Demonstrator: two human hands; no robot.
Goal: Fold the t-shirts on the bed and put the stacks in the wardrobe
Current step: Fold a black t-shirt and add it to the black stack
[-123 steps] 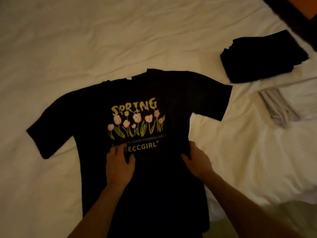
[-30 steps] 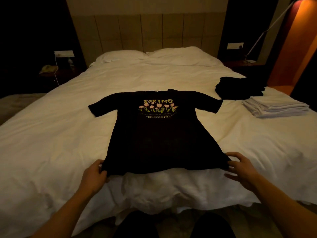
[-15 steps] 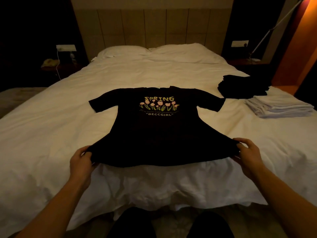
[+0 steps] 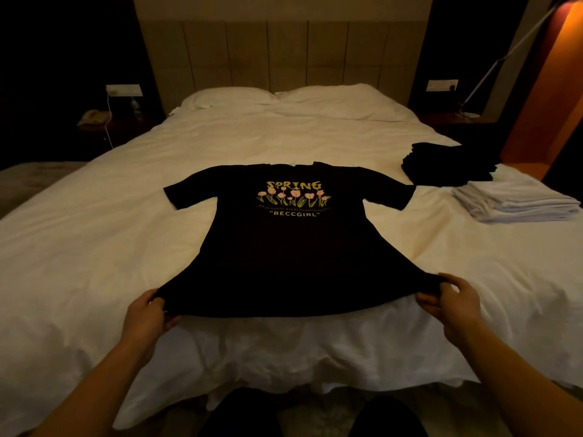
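A black t-shirt [image 4: 290, 247] with a "SPRING" tulip print lies face up on the white bed [image 4: 94, 247], collar toward the pillows, sleeves spread out. My left hand [image 4: 146, 316] pinches the hem's left corner and my right hand [image 4: 451, 298] pinches its right corner. The hem is stretched wide and lifted slightly near the bed's foot. To the right lie a stack of folded black shirts [image 4: 451, 165] and a stack of folded white shirts [image 4: 517, 200].
Two pillows [image 4: 284, 96] rest against the headboard. A nightstand with a phone [image 4: 91, 116] stands at the left, and a floor lamp [image 4: 492, 67] leans at the right beside an orange wall. My feet [image 4: 309, 414] show at the bed's foot.
My hands went from smoothing the shirt's chest to its hem corners, then lifted them and pulled them outward, stretching the hem. The view rose from the shirt to the whole bed.
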